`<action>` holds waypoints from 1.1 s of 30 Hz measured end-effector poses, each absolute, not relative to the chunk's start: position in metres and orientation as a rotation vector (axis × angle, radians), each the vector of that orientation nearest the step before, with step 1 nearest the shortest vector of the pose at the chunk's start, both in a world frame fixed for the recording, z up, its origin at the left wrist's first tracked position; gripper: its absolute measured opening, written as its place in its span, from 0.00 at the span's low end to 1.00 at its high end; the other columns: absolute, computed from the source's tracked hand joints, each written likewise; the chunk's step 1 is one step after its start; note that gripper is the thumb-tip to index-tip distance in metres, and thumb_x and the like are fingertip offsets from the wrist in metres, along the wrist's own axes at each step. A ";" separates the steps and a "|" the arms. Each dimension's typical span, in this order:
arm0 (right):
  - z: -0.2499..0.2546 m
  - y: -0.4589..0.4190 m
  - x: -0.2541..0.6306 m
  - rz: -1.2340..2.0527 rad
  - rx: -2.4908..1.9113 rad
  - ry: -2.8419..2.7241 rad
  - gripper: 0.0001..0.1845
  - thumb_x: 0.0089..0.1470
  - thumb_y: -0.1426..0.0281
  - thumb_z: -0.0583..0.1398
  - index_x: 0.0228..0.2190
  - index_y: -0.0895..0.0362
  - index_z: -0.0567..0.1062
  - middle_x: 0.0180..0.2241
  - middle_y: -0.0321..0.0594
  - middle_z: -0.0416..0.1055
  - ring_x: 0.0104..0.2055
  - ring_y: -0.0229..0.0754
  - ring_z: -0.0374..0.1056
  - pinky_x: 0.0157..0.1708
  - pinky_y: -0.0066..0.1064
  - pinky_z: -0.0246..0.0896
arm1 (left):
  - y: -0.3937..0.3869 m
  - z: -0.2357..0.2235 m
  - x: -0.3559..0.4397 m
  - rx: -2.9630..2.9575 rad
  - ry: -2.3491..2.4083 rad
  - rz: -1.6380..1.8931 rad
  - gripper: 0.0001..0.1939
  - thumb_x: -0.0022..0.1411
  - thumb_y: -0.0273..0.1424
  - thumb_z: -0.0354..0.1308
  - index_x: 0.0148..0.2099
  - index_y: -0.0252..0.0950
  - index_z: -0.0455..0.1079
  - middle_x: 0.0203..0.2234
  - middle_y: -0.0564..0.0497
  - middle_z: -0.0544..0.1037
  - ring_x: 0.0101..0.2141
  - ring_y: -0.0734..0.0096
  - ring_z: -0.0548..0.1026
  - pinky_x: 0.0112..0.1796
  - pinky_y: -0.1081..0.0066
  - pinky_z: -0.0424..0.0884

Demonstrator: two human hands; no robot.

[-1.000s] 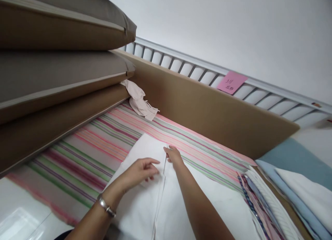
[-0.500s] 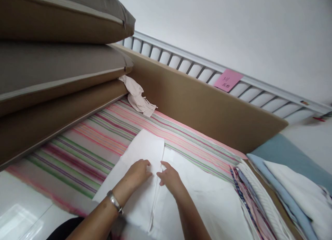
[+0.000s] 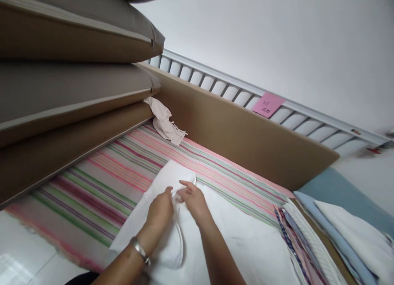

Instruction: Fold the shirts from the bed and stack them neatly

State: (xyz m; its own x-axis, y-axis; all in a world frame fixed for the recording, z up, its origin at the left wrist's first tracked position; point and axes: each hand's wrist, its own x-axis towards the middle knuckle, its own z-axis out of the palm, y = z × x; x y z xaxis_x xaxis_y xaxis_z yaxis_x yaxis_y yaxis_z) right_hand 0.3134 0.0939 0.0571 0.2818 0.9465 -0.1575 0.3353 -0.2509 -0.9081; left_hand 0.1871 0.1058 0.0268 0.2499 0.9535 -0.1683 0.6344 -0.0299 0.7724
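Note:
A white cloth (image 3: 243, 244), perhaps a garment, lies spread over the striped mat, with one part folded over on its left side. The loose edge of this fold is lifted and curls up between my two hands. My left hand (image 3: 160, 209), with a silver bracelet at its wrist, is closed on that edge. Close beside it, my right hand (image 3: 193, 198) pinches the same edge, its index finger stretched towards the left. The exact fingertip grip is partly hidden by the cloth and the fingers.
A striped mat (image 3: 101, 186) covers the floor. Grey-brown cushions (image 3: 76, 81) are stacked at left. A brown board (image 3: 234, 125) leans against a white radiator (image 3: 212, 86) bearing a pink note (image 3: 267, 104). Folded clothes (image 3: 338, 231) lie at right; a crumpled pale cloth (image 3: 166, 122) lies at the back.
My hands have come closer together and taken hold of the fold's edge, which now lifts and curls. My right hand has moved left and slightly up. The view has tilted a little upward.

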 end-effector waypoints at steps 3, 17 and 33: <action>0.055 0.103 0.343 0.752 -1.941 -1.012 0.21 0.44 0.67 0.55 0.43 0.58 0.71 0.31 0.38 0.72 0.29 0.38 0.69 0.22 0.26 0.59 | 0.133 0.022 0.168 1.510 1.303 0.772 0.22 0.50 0.18 0.49 0.47 0.30 0.71 0.39 0.42 0.77 0.39 0.64 0.74 0.40 0.71 0.65; 0.029 0.178 0.373 0.428 -2.062 -1.464 0.28 0.42 0.74 0.60 0.48 0.52 0.69 0.61 0.43 0.51 0.64 0.48 0.41 0.60 0.38 0.39 | 0.147 0.043 0.137 0.880 0.995 0.972 0.24 0.43 0.34 0.60 0.44 0.29 0.72 0.22 0.50 0.76 0.21 0.71 0.71 0.24 0.74 0.64; 0.037 0.155 0.376 1.206 -2.077 -0.874 0.12 0.42 0.70 0.58 0.33 0.61 0.71 0.17 0.38 0.69 0.21 0.41 0.69 0.24 0.32 0.68 | 0.131 0.038 0.167 1.208 0.939 0.906 0.15 0.47 0.40 0.56 0.25 0.31 0.71 0.18 0.53 0.71 0.23 0.71 0.67 0.27 0.74 0.61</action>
State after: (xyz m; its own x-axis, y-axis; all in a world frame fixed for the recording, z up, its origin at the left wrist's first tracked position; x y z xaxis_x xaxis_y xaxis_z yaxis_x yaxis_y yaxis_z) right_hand 0.3763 0.1552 0.0371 0.3770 0.7706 -0.5138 0.2487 -0.6186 -0.7453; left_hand 0.1668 0.1308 0.0384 0.3508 0.9311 -0.0998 -0.0657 0.1308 0.9892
